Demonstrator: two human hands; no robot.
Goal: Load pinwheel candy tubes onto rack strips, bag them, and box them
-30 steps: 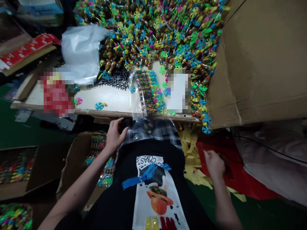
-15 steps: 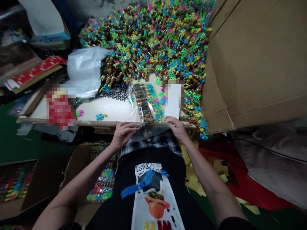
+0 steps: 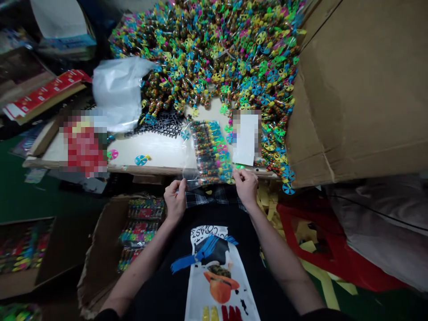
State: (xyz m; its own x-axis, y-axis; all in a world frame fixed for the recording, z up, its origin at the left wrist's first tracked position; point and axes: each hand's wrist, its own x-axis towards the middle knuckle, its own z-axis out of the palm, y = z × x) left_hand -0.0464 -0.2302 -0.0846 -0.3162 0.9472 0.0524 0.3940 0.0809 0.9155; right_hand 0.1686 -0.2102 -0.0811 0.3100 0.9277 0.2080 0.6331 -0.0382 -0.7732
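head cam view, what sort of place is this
Probably a small toy packing workshop: a huge heap of pinwheel-topped tubes, a clear plastic bag filled with rows of them, and a cardboard carton of packed sets.

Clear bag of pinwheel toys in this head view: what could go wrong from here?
The left hand and right hand seem to pinch only the near edge of the clear plastic bag, which overhangs the wooden board's front edge. A slip could drop the packed toys. The heap of pinwheel toys also reaches that edge, so a bump might knock some off.
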